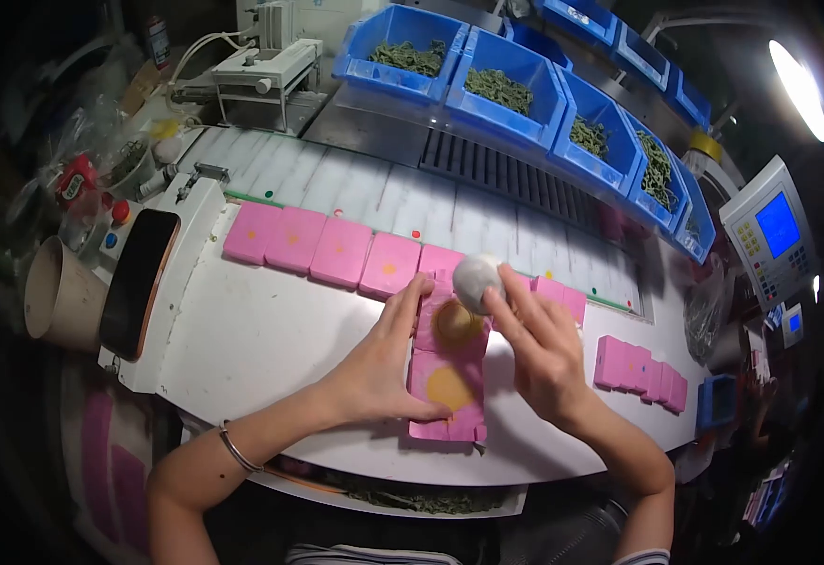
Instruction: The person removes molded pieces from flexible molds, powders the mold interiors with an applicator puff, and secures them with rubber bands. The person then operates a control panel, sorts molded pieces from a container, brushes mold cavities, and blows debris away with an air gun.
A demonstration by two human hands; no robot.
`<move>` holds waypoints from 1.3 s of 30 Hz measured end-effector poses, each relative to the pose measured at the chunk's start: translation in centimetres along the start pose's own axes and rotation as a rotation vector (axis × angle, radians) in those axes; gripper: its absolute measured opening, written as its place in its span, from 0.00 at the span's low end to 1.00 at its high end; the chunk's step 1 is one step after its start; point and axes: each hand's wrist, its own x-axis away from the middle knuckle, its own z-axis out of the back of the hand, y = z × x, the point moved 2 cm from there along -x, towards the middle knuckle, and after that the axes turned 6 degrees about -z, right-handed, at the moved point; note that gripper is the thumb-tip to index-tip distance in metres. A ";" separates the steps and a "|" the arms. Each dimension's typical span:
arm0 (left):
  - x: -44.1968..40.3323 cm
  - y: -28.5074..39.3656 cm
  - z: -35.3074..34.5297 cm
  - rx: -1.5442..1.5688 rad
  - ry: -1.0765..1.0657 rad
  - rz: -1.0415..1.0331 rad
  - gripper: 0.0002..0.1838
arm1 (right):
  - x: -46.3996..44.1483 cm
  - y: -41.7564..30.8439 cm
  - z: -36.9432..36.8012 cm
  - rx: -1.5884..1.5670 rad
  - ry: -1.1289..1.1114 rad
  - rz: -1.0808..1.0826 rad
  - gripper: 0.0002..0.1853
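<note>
Right hand: clamped on grey round tool; likely positioning, alignment needed. Left hand: digits apart, steadying pink packet, near tabletop's front edge.

Bright lamp upper R, slight glare; rest dim, edges v. dark w/ fisheye bend; bg soft.

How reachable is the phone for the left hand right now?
Probably yes: the phone lies uncovered on that side, and the row of pink packets sits beyond the direct path. The left hand is on the pink wrapper, though, so it would likely leave that first.
</note>
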 end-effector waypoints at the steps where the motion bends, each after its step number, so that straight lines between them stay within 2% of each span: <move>1: 0.0 0.0 -0.1 -0.035 -0.012 0.005 0.68 | 0.9 -0.1 -0.8 0.026 -0.042 0.021 0.29; 4: 0.0 0.2 -0.2 -0.069 -0.030 0.014 0.68 | 1.0 0.1 -0.2 0.036 -0.099 0.038 0.31; 6: 0.0 0.3 -0.2 -0.065 -0.035 0.020 0.68 | 0.5 0.1 1.3 -0.034 -0.125 -0.041 0.30; 7: -0.1 0.4 -0.1 -0.083 -0.028 0.013 0.67 | 0.7 0.1 1.3 -0.003 -0.046 -0.022 0.31; 11: 0.0 0.5 -0.3 -0.113 -0.028 0.011 0.67 | 2.0 0.0 -0.2 0.072 -0.129 -0.006 0.32; 14: 0.0 0.6 -0.3 -0.129 -0.028 0.005 0.67 | 1.5 -0.3 1.6 0.036 -0.125 0.010 0.29; 15: 0.0 0.5 -0.3 -0.127 -0.027 0.003 0.67 | 1.7 -0.4 1.6 0.023 -0.022 0.027 0.29; 19: 0.1 0.5 -0.5 -0.105 -0.035 0.013 0.66 | 3.2 -0.3 -0.5 0.030 -0.147 0.056 0.29; 24: 0.3 0.4 -0.5 -0.210 -0.022 0.020 0.67 | 2.9 -0.6 0.2 -0.054 -0.064 0.079 0.29; 27: 0.1 0.4 -0.5 -0.169 -0.020 0.009 0.67 | 2.9 -1.4 -0.4 0.105 -0.149 0.144 0.29; 30: 0.2 0.5 -0.5 -0.199 -0.029 0.011 0.66 | 1.5 -1.8 0.9 0.058 -0.137 0.131 0.28; 31: 0.2 0.3 -0.5 -0.174 -0.013 0.005 0.66 | 1.6 -1.7 0.4 0.061 -0.054 0.168 0.28; 34: 0.4 0.1 -0.7 -0.147 0.000 0.002 0.66 | 2.2 -1.8 -1.5 0.127 -0.060 0.207 0.28; 38: 0.2 0.2 -0.6 -0.136 0.001 0.023 0.66 | 1.5 -1.6 0.6 0.088 -0.131 0.162 0.29; 39: 0.2 0.1 -0.5 -0.134 0.008 0.027 0.66 | 1.8 -1.3 0.4 0.078 -0.052 0.158 0.29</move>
